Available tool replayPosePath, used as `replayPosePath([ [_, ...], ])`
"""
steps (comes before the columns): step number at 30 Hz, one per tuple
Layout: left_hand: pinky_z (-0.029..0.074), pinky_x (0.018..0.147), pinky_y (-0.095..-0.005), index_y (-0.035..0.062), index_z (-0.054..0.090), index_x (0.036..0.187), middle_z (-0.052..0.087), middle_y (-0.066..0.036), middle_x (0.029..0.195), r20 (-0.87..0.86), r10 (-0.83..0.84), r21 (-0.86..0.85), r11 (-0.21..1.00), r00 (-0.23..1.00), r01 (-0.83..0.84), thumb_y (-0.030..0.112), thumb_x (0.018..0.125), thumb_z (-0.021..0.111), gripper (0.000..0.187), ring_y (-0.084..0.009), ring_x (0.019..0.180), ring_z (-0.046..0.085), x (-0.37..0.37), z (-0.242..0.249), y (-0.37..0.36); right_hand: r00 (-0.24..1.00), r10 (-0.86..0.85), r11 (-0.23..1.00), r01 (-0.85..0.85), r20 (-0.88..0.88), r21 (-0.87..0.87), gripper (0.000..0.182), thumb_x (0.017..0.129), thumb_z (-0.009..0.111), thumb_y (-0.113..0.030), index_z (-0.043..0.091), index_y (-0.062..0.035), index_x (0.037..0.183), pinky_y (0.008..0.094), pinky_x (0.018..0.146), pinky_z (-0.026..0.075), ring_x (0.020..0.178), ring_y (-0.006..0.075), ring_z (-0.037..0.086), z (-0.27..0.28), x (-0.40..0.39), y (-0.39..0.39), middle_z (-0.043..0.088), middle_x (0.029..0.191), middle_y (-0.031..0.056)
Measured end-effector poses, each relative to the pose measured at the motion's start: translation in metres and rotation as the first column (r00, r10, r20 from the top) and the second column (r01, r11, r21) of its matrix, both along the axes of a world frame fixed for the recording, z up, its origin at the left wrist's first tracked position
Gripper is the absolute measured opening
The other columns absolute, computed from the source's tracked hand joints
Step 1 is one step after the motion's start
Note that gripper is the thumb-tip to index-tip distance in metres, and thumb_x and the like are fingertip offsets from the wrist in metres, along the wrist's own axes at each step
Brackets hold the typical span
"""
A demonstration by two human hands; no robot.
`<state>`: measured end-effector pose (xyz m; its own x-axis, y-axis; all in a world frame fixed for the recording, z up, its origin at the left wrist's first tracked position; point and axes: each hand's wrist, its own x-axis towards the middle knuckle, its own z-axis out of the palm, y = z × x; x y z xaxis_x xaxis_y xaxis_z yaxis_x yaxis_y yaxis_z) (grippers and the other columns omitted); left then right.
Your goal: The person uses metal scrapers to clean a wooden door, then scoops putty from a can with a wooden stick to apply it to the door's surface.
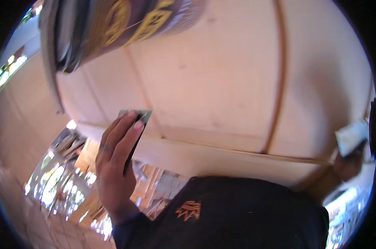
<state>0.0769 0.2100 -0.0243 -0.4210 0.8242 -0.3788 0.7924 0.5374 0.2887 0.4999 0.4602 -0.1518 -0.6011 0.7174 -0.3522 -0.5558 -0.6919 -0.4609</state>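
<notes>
At 8 o'clock the left hand (116, 159) gripped a thin grey-black flat piece (145, 115) over a smooth pale wooden surface (213, 83); past 3, the right hand (348, 167) held a blurred whitish flat piece (351, 136). At 11, a purple-yellow cylindrical container (134, 25) hid its contents.

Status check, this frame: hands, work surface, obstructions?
Left hand: holding thin flat piece. Right hand: blurred, holding pale piece. Wooden panel ahead; labelled container hides part of it.
</notes>
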Motion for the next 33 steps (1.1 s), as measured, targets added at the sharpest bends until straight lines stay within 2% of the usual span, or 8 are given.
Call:
replayPosePath([
  [1, 0.046, 0.089, -0.0395, 0.0033, 0.058, 0.110, 0.059, -0.016, 0.112, 0.050, -0.027, 0.039, 0.999, 0.998, 0.025, -0.008, 0.078, 0.050, 0.035, -0.0334, 0.107, 0.055, 0.007, 0.000, 0.005, 0.803, -0.142, 0.966, -0.016, 0.579, 0.260, 0.046, 0.096, 0.037, -0.021, 0.031, 0.0039, 0.135, 0.0484, 0.107, 0.027, 0.125, 0.0330, 0.038, -0.013, 0.008, -0.019, 0.039, 0.135, 0.0214],
  [3, 0.047, 0.089, -0.0433, 0.0033, 0.057, 0.111, 0.058, -0.016, 0.114, 0.145, -0.117, 0.130, 0.987, 0.982, 0.099, -0.006, 0.078, 0.052, 0.034, -0.0361, 0.106, 0.055, 0.023, 0.003, 0.019, 0.636, -0.231, 0.965, 0.051, 0.736, 0.259, 0.046, 0.094, 0.041, -0.020, 0.032, 0.0022, 0.133, 0.0452, 0.102, 0.034, 0.119, 0.0297, 0.045, 0.012, -0.043, -0.032, 0.045, 0.129, 0.0178],
  [7, 0.046, 0.089, -0.0440, 0.0071, 0.056, 0.114, 0.054, -0.014, 0.121, 0.210, -0.396, 0.262, 0.904, 0.894, 0.339, 0.003, 0.078, 0.059, 0.036, -0.0367, 0.108, 0.052, 0.048, 0.021, 0.055, 0.838, -0.041, 0.995, -0.017, 0.543, 0.101, 0.041, 0.091, 0.047, -0.017, 0.039, -0.0012, 0.128, 0.0386, 0.090, 0.046, 0.105, 0.0230, 0.056, 0.060, -0.107, -0.054, 0.054, 0.118, 0.0123],
  [10, 0.044, 0.089, -0.0454, 0.0096, 0.056, 0.115, 0.052, -0.013, 0.123, 0.058, -0.552, 0.264, 0.812, 0.832, 0.520, 0.009, 0.078, 0.060, 0.037, -0.0358, 0.111, 0.050, 0.064, 0.042, 0.066, 0.885, 0.052, 0.993, -0.097, 0.463, 0.074, 0.034, 0.090, 0.050, -0.015, 0.045, -0.0013, 0.121, 0.0344, 0.086, 0.048, 0.099, 0.0202, 0.059, 0.085, -0.127, -0.064, 0.059, 0.111, 0.0104],
  [11, 0.043, 0.091, -0.0480, 0.0046, 0.057, 0.112, 0.051, -0.016, 0.123, 0.059, -0.562, 0.261, 0.806, 0.825, 0.531, -0.001, 0.073, 0.055, 0.039, -0.0385, 0.111, 0.049, 0.061, 0.035, 0.054, 0.889, 0.047, 0.993, -0.091, 0.455, 0.076, 0.029, 0.090, 0.051, -0.014, 0.050, -0.0011, 0.116, 0.0314, 0.082, 0.048, 0.094, 0.0167, 0.060, 0.078, -0.140, -0.084, 0.060, 0.106, 0.0084],
  [20, 0.043, 0.086, -0.0499, 0.0093, 0.056, 0.117, 0.052, -0.011, 0.121, -0.085, -0.638, 0.192, 0.743, 0.765, 0.641, 0.013, 0.078, 0.058, 0.039, -0.0367, 0.106, 0.052, 0.090, 0.048, 0.043, 0.860, 0.143, 0.954, -0.252, 0.490, 0.163, 0.023, 0.092, 0.051, -0.014, 0.056, 0.0019, 0.108, 0.0229, 0.076, 0.044, 0.085, 0.0069, 0.055, 0.083, -0.130, -0.113, 0.063, 0.095, 0.0037],
  [29, 0.045, 0.084, -0.0514, 0.0069, 0.058, 0.113, 0.052, -0.012, 0.119, -0.089, -0.659, 0.186, 0.726, 0.747, 0.662, 0.012, 0.077, 0.057, 0.036, -0.0370, 0.105, 0.052, 0.097, 0.049, 0.028, 0.793, 0.167, 0.891, -0.376, 0.586, 0.254, 0.020, 0.093, 0.051, -0.015, 0.056, 0.0017, 0.101, 0.0177, 0.055, 0.033, 0.064, 0.0002, 0.039, 0.102, -0.134, -0.132, 0.051, 0.073, -0.0080],
  [33, 0.046, 0.085, -0.0434, 0.0039, 0.058, 0.112, 0.055, -0.015, 0.114, 0.219, -0.574, 0.177, 0.819, 0.789, 0.546, -0.001, 0.073, 0.053, 0.040, -0.0341, 0.103, 0.054, 0.082, 0.051, 0.026, 0.767, 0.168, 0.879, -0.401, 0.619, 0.258, 0.020, 0.093, 0.051, -0.015, 0.056, 0.0019, 0.100, 0.0176, 0.056, 0.034, 0.064, 0.0007, 0.039, 0.089, -0.141, -0.132, 0.050, 0.073, -0.0080],
])
